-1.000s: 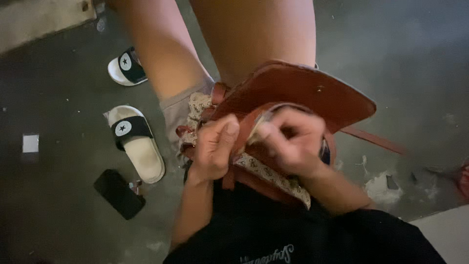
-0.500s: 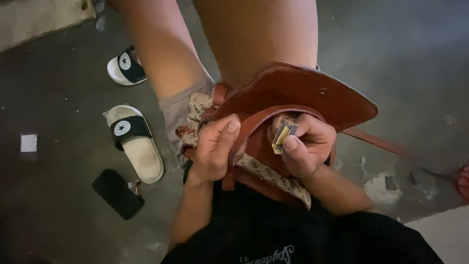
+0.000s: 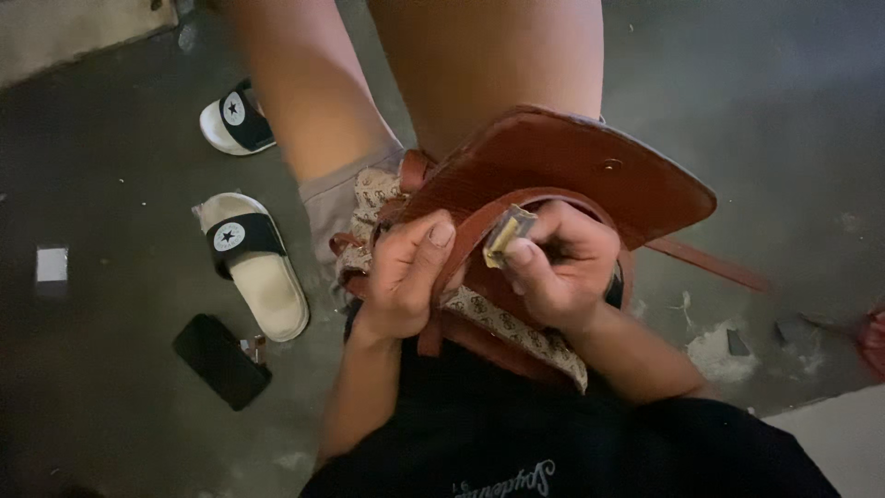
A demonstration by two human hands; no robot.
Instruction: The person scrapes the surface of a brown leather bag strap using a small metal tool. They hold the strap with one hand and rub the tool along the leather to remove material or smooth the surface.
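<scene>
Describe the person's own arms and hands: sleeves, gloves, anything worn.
Both hands are bare: the left hand and right hand wear no gloves, and no rings, watch or bracelet show. The forearms are bare too, with no sleeves reaching them. Nails are short and unpainted. Below them shows a black top with pale script printed on it.

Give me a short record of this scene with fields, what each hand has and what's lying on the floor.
left hand: grips the edge and strap of the brown leather bag on the lap
right hand: pinches a small flat metal piece between thumb and fingers, at the bag's opening
bag flap: lifted open, patterned cloth lining showing
floor: grey concrete, two black and white slide sandals, a dark phone lying flat beside the nearer one
bag strap: trails off to the right over the floor
</scene>
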